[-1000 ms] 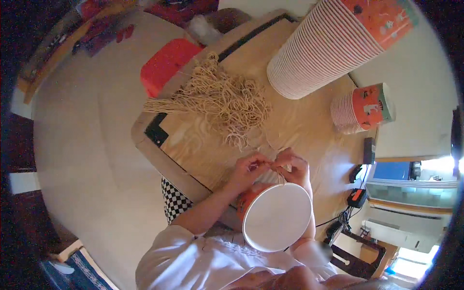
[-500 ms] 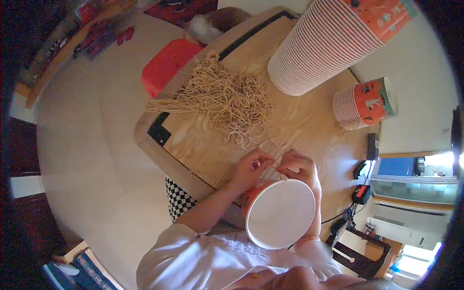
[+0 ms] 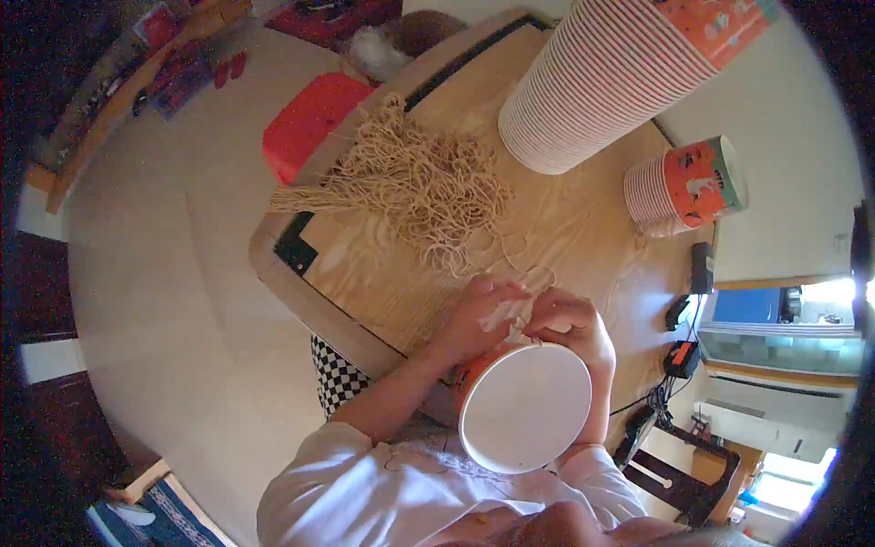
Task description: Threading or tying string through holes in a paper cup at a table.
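Head view: curled fingers of left hand (image 3: 476,319) and right hand (image 3: 574,328) close together at far edge of paper bucket (image 3: 526,410); could not tell whether pinching anything. Had bucket before shirt (image 3: 383,483), white round face toward camera. Saw loose twine strand (image 3: 544,270) just beyond, tangled twine pile (image 3: 419,178) farther out on counter (image 3: 365,283), then tall stack (image 3: 583,100) and short stack (image 3: 684,187). Judged possible: snagging strand, given tangle nearby; tipping bucket, if bumped at edge.

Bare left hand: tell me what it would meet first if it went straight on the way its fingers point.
The bare left hand points rightward, so the bare right hand is probably first in line, near the round white-and-orange container; depth between them is hard to judge.
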Demonstrator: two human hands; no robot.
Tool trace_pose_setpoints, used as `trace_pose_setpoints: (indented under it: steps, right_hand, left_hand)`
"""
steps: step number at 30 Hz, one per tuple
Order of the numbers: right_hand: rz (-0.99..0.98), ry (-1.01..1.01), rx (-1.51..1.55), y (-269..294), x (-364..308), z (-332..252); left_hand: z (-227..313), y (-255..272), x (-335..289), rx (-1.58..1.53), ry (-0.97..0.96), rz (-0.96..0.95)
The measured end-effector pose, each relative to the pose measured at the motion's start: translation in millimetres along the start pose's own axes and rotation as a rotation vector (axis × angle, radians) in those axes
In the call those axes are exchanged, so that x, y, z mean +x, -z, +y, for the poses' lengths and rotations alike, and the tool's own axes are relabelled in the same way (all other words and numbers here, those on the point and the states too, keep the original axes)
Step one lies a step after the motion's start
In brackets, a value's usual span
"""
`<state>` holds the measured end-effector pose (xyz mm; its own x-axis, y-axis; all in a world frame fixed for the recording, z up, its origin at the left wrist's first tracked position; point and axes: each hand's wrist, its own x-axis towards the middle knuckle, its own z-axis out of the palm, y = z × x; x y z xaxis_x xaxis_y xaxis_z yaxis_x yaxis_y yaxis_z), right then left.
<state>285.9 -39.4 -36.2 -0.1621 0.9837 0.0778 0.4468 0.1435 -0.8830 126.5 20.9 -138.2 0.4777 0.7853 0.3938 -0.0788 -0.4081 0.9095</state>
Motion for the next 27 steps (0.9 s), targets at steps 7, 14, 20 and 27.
trace_pose_setpoints:
  steps: [7, 14, 20, 27]
  right_hand:
    - [-0.057, 0.007, -0.04, 7.0, -0.9, -6.3]
    - [-0.309, 0.274, 0.157, 19.5, 1.5, 3.6]
    - [-0.319, 0.152, 0.029, 20.0, 0.1, 7.4]
    - [-0.265, 0.189, 0.02, 20.1, 1.4, 7.0]
  left_hand:
    - [-2.3, -0.6, -5.7, -0.169, 0.058, -0.155]
    - [3.6, 0.9, -5.5, -0.299, 0.095, -0.139]
    - [11.1, 6.7, -1.4, -0.287, 0.126, -0.204]
    - [12.7, 7.4, -0.1, -0.274, 0.124, -0.215]
